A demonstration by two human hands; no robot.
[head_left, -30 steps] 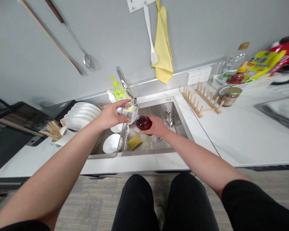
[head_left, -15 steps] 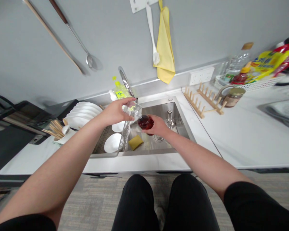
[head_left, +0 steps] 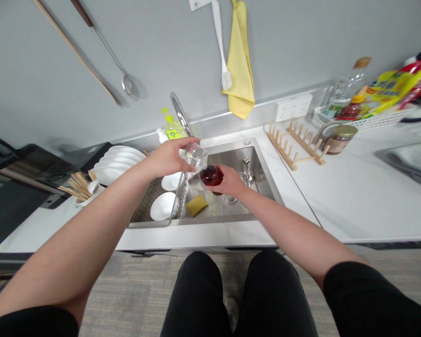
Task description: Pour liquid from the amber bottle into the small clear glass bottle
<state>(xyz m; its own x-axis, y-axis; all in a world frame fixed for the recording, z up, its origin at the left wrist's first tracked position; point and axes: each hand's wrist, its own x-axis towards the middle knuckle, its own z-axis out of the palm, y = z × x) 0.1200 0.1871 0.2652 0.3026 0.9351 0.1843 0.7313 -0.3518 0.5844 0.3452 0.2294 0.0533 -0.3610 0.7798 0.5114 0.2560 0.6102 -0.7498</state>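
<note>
Over the sink (head_left: 266,189), my left hand (head_left: 173,157) grips a clear glass (head_left: 197,158), tilted toward the right. My right hand (head_left: 229,181) is wrapped round a dark red, round-bodied bottle (head_left: 210,175). The glass's rim meets or nearly meets the bottle's top; whether they touch I cannot tell. A yellow sponge (head_left: 196,205) lies in the sink below. Left of it, white bowls (head_left: 163,206) sit in a wire draining basket (head_left: 145,206). Behind my left hand stand a green-yellow dish soap bottle (head_left: 173,128) and the faucet (head_left: 179,112).
Stacked white plates (head_left: 117,161) and a holder with chopsticks (head_left: 79,187) stand at the left. On the right are a wooden dish rack (head_left: 296,145), a lidded jar (head_left: 340,139) and a white basket (head_left: 379,122) of bottles and packets. A yellow cloth (head_left: 241,70) and white brush (head_left: 224,51) hang on the wall.
The view has shifted slightly. Both hands keep their holds, and the glass and bottle remain close together over the sink with little visible movement.
</note>
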